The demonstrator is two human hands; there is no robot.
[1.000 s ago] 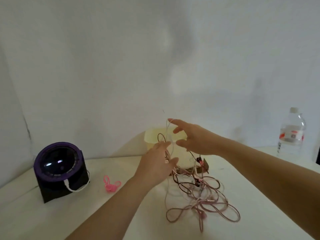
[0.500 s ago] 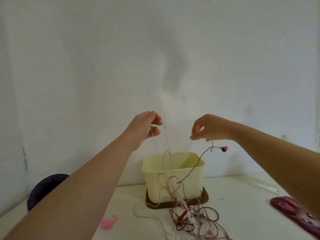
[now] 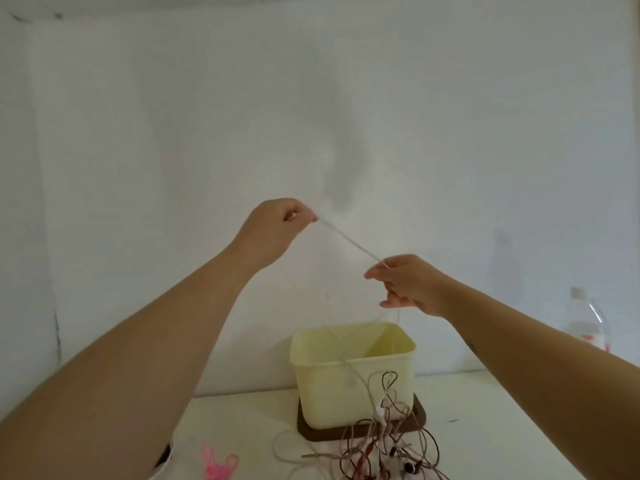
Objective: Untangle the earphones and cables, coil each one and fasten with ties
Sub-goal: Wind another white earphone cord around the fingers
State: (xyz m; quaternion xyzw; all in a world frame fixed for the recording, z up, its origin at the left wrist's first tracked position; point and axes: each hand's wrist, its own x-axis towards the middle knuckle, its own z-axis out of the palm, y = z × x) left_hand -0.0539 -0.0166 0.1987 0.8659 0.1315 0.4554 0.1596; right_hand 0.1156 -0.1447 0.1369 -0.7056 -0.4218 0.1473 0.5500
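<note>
Pale, thin cord [image 3: 348, 240] runs taut between our two pinches: the left hand [image 3: 273, 228] has its fingertips pressed together on the upper end, and the right hand [image 3: 407, 284], lower and to the right, nips the other end between thumb and forefinger. From both grips the strand drops in slack lines, past the cream plastic bin [image 3: 349, 375] on its dark brown tray [image 3: 420, 419], into the tangle of brown and pinkish cables [image 3: 377, 445] lying on the white table [image 3: 242, 431] just in front of the bin. A pink tie [image 3: 216, 467] lies near the left edge, and a clear bottle [image 3: 588, 323] stands far right. We judge the risk to be in pulling harder: with the heap not yet loosened, tension could cinch a knot tighter, strain the fine wire, or drag the whole bundle against the bin.
</note>
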